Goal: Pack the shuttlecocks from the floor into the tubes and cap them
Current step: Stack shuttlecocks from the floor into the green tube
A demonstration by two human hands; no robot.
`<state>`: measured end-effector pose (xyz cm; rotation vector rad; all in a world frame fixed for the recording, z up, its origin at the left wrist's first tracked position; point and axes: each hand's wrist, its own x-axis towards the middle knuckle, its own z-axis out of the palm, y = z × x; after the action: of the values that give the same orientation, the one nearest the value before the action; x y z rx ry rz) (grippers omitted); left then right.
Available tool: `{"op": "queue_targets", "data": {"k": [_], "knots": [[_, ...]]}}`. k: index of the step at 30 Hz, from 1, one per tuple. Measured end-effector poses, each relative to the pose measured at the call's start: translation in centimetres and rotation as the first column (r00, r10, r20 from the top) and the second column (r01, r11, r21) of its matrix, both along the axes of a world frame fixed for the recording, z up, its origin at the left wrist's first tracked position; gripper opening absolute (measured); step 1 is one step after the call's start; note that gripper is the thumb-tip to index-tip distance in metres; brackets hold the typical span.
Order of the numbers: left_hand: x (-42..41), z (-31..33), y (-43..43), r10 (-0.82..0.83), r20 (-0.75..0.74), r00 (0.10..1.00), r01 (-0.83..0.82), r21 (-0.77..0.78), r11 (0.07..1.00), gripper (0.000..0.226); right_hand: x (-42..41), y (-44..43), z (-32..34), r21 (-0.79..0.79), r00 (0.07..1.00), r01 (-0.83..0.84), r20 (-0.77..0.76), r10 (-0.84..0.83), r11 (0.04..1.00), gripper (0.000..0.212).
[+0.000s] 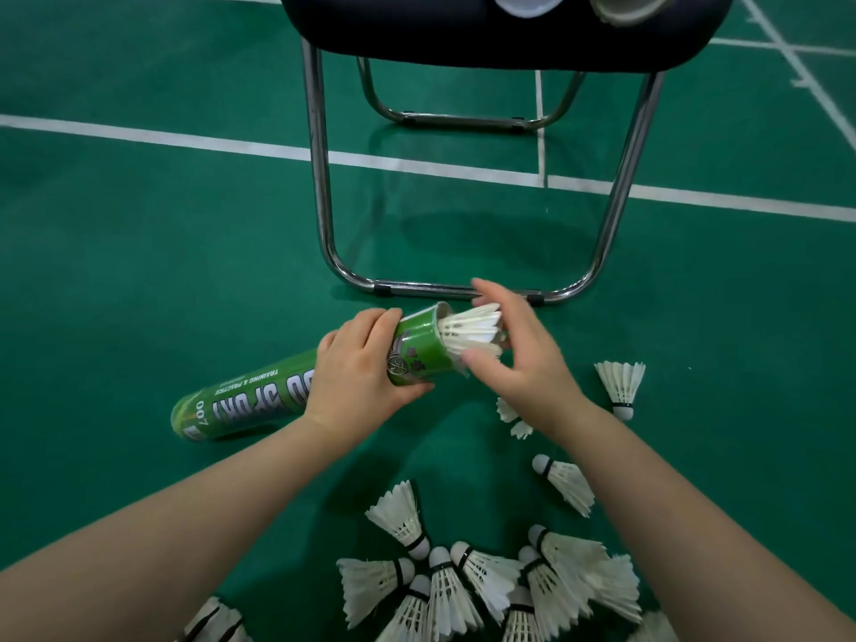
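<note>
Holding tube: left grip (361, 368) is wrapped round the green tube (259, 391) near its open mouth; the tube slants, low end down by the floor (139, 252).
right grip (514, 349): curled round the shuttle (472, 331) whose feathers poke out of the tube mouth, cork end inside.
loose shuttles: a pile (444, 590) on the floor between the forearms, a few more to the right, incl. a lone shuttle (620, 386) past the right wrist.
chair (463, 39): metal legs just beyond the hands, dark seat up top.
</note>
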<state>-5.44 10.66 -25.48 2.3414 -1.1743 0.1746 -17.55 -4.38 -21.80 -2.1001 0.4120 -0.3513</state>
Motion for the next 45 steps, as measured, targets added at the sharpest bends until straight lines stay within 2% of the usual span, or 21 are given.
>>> {"op": "queue_targets", "data": {"k": [2, 4, 7, 8, 10, 12, 16, 20, 22, 27, 29, 31, 33, 35, 38, 41, 45], "knots": [[-0.3, -0.2, -0.2, -0.008, 0.01, 1.0, 0.008, -0.011, 1.0, 0.086, 0.7, 0.7, -0.1, -0.038, 0.993, -0.088, -0.086, 0.085, 0.995, 0.068], [-0.5, -0.2, -0.3, -0.015, 0.011, 1.0, 0.015, -0.006, 1.0, 0.087, 1.1, 1.3, -0.4, -0.004, 0.982, -0.133, -0.135, 0.131, 0.991, 0.074], [-0.5, -0.1, -0.3, -0.008, 0.003, 1.0, 0.008, 0.006, 1.0, 0.085, 0.9, 1.4, -0.7, 0.098, 0.999, 0.012, -0.044, -0.008, 0.995, 0.081], [-0.5, 0.1, -0.4, -0.001, -0.006, 1.0, 0.001, 0.007, 1.0, 0.085, 0.6, 1.4, -0.8, 0.095, 0.996, 0.087, 0.025, -0.09, 0.992, 0.077], [-0.3, 0.3, -0.4, 0.013, -0.023, 1.0, -0.013, 0.007, 1.0, 0.084, 0.2, 1.7, -1.1, 0.027, 0.961, 0.2, 0.192, -0.201, 0.979, 0.054], [-0.1, 0.3, -0.5, 0.026, -0.03, 0.999, -0.026, 0.0, 1.0, 0.084, 0.1, 2.1, -1.4, -0.034, 0.955, 0.199, 0.231, -0.186, 0.979, 0.036], [-0.2, 0.3, -0.6, 0.024, -0.021, 0.999, -0.025, -0.024, 0.999, 0.076, 0.6, 3.2, -2.1, -0.034, 0.998, 0.021, 0.057, -0.019, 0.999, 0.042], [-0.7, 0.0, -0.3, 0.003, -0.02, 1.0, -0.003, -0.03, 1.0, 0.071, 0.8, 3.8, -2.4, -0.027, 0.999, 0.017, 0.047, -0.015, 0.999, 0.044], [-0.8, -0.4, -0.1, -0.01, 0.005, 1.0, 0.011, -0.033, 0.999, 0.068, 0.8, 3.6, -2.1, 0.023, 1.0, -0.017, 0.0, 0.017, 1.0, 0.048], [-1.2, -1.5, 0.8, -0.06, 0.037, 0.998, 0.06, -0.005, 0.998, 0.064, 1.4, 3.6, -2.3, 0.234, 0.934, -0.145, -0.288, 0.211, 0.961, 0.041], [-1.0, -2.2, 1.5, -0.089, 0.05, 0.995, 0.088, 0.021, 0.996, 0.064, 1.6, 3.7, -2.8, 0.336, 0.901, -0.17, -0.326, 0.284, 0.926, 0.039], [-0.6, -2.4, 2.1, -0.116, 0.064, 0.991, 0.114, 0.031, 0.993, 0.062, 1.6, 4.3, -2.9, 0.371, 0.9, -0.192, -0.304, 0.314, 0.909, 0.03], [-0.1, -2.2, 2.5, -0.137, 0.073, 0.988, 0.134, 0.044, 0.99, 0.062, 1.4, 5.3, -3.2, 0.272, 0.948, -0.149, -0.233, 0.216, 0.951, 0.031], [0.5, -2.0, 3.3, -0.127, 0.061, 0.99, 0.123, 0.065, 0.99, 0.065, 1.0, 6.5, -3.8, 0.142, 0.994, -0.072, -0.077, 0.083, 0.987, 0.036], [1.0, -2.0, 5.0, -0.105, 0.035, 0.994, 0.101, 0.107, 0.989, 0.071, 0.2, 7.4, -5.2, 0.033, 0.996, 0.024, 0.083, -0.027, 0.999, 0.039], [1.1, -2.3, 6.7, -0.116, 0.042, 0.992, 0.109, 0.149, 0.983, 0.078, -0.4, 7.8, -6.9, 0.005, 0.992, 0.081, 0.101, -0.081, 0.997, 0.043], [0.9, -2.9, 9.0, -0.154, 0.032, 0.987, 0.144, 0.209, 0.967, 0.086, -1.2, 9.0, -9.8, -0.139, 0.996, 0.066, -0.051, -0.074, 0.988, 0.063]]}}
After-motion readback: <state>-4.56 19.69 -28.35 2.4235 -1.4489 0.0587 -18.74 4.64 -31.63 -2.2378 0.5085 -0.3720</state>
